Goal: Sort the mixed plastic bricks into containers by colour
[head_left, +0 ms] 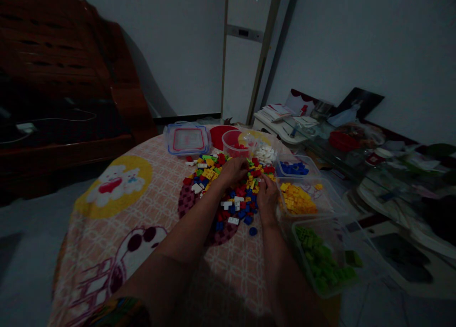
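Observation:
A heap of loose toy building bricks (pixel 210 174) in red, yellow, blue, white and green lies on the table. Over the heap's middle is my left hand (pixel 235 170), its fingers curled together; whatever they grip is hidden. My right hand (pixel 268 192) rests at the heap's right edge with fingers bent inward, and I cannot make out what is in them. To its right stand clear tubs of yellow bricks (pixel 297 199), blue bricks (pixel 294 168) and green bricks (pixel 322 260). Behind the heap are a round tub (pixel 231 141) with red bricks and a pile of white bricks (pixel 265 153).
A clear lid with a blue rim (pixel 188 139) lies at the table's back left. The patterned tablecloth (pixel 149 213) covers the round table. A cluttered glass-topped stand (pixel 320 139) is on the right, a wooden bench (pixel 121 94) at the left. A lone blue round piece (pixel 252 231) lies in front.

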The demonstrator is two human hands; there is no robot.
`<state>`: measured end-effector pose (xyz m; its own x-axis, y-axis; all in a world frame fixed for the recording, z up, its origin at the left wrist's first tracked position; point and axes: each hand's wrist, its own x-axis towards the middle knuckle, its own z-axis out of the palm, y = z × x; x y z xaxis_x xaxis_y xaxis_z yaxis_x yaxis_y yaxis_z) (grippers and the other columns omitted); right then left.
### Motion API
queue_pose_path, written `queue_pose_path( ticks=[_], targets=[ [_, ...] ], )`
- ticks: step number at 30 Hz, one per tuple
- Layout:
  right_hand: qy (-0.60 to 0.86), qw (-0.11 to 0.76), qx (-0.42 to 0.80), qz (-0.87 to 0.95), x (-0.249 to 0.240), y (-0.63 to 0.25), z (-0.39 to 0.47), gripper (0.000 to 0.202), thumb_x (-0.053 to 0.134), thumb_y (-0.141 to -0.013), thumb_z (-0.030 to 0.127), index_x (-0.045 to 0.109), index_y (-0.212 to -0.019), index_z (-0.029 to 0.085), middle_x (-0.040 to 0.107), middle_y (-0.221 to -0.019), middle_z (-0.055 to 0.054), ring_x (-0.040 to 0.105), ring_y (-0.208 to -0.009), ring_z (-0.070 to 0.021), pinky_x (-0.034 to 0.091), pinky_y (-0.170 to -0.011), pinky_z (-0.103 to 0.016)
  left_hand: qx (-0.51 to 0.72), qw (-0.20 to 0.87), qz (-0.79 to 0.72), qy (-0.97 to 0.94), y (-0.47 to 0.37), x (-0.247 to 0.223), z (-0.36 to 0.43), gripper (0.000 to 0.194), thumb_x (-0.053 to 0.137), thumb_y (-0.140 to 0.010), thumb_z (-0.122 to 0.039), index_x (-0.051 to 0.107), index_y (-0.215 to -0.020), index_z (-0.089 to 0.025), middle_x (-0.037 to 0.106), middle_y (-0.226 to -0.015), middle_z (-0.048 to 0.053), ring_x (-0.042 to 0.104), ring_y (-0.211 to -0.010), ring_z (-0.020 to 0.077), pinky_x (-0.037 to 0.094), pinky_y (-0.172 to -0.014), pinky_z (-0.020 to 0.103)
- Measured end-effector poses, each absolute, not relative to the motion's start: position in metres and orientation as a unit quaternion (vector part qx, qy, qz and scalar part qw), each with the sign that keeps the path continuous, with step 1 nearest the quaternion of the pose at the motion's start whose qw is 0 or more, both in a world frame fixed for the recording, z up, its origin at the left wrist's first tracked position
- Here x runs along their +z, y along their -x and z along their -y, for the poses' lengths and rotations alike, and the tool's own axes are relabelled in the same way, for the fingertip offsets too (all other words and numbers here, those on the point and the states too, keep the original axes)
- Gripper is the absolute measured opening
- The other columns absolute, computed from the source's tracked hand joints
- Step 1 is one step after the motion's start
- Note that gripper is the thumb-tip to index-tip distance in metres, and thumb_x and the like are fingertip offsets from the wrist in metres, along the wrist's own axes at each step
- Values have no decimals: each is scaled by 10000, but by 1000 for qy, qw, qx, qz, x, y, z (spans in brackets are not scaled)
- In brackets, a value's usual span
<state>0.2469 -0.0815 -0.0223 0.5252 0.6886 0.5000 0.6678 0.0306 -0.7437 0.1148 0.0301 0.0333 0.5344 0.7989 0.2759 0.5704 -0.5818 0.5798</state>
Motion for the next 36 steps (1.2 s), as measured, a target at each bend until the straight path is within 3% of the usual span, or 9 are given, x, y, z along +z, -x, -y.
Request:
queue_pose_path(
  ticks=[8, 11, 14, 20, 25, 30, 36],
  targets=[
    [691, 531, 10, 489, -22, -246, 82, 435, 394, -925, 323, 741, -1121, 150, 754, -1089, -129, 652, -1032, -233, 482, -974, -383, 541, 578, -382, -477, -106, 28, -49, 258, 735, -680, -230, 730, -919, -133, 734, -755, 22, 667, -665, 135, 566, -755, 305],
    [691, 532, 11, 488, -22, -246, 82, 443, 394, -923, 324, 741, -1129, 141, 755, -1090, -134, 656, -1037, -237, 485, -975, -383, 580, 634, -352, -372, -101, 29, -55, 236, 745, -676, -166, 702, -904, -124, 731, -748, 23, 680, -693, 113, 569, -806, 279],
    [691, 532, 13, 488, -23, -247, 82, 445, 400, -920, 321, 739, -1140, 135, 752, -1098, -139, 657, -1042, -240, 483, -980, -385, 597, 647, -323, -347, -101, 32, -58, 234, 724, -724, -132, 692, -956, -127, 759, -879, 55, 714, -861, 120, 561, -896, 260],
    [694, 528, 15, 490, -23, -247, 83, 440, 397, -927, 316, 733, -1147, 135, 746, -1110, -146, 644, -1068, -248, 468, -1006, -411, 607, 617, -308, -396, -104, 33, -62, 374, 735, -747, -196, 674, -1113, -155, 721, -1164, 107, 661, -1161, 173, 526, -1001, 289],
    [693, 531, 11, 487, -24, -246, 82, 432, 401, -925, 319, 740, -1133, 151, 750, -1095, -132, 647, -1050, -241, 475, -991, -396, 574, 517, -335, -539, -96, 29, -64, 374, 724, -700, -289, 731, -1049, -155, 752, -1082, 86, 698, -1022, 204, 538, -958, 359],
    [691, 530, 10, 491, -25, -247, 81, 454, 390, -923, 329, 743, -1126, 129, 751, -1088, -149, 653, -1034, -248, 480, -987, -400, 413, 371, -371, -745, -101, 28, -56, 276, 664, -739, -256, 782, -976, -179, 781, -934, 50, 699, -903, 225, 547, -885, 363],
    [696, 527, 7, 489, -24, -247, 81, 446, 397, -909, 320, 746, -1114, 134, 752, -1056, -142, 652, -1005, -247, 486, -966, -393, 221, 169, -361, -890, -116, 32, -34, 250, 619, -767, -153, 788, -944, -203, 757, -970, 91, 673, -997, 250, 505, -942, 352]
  ],
)
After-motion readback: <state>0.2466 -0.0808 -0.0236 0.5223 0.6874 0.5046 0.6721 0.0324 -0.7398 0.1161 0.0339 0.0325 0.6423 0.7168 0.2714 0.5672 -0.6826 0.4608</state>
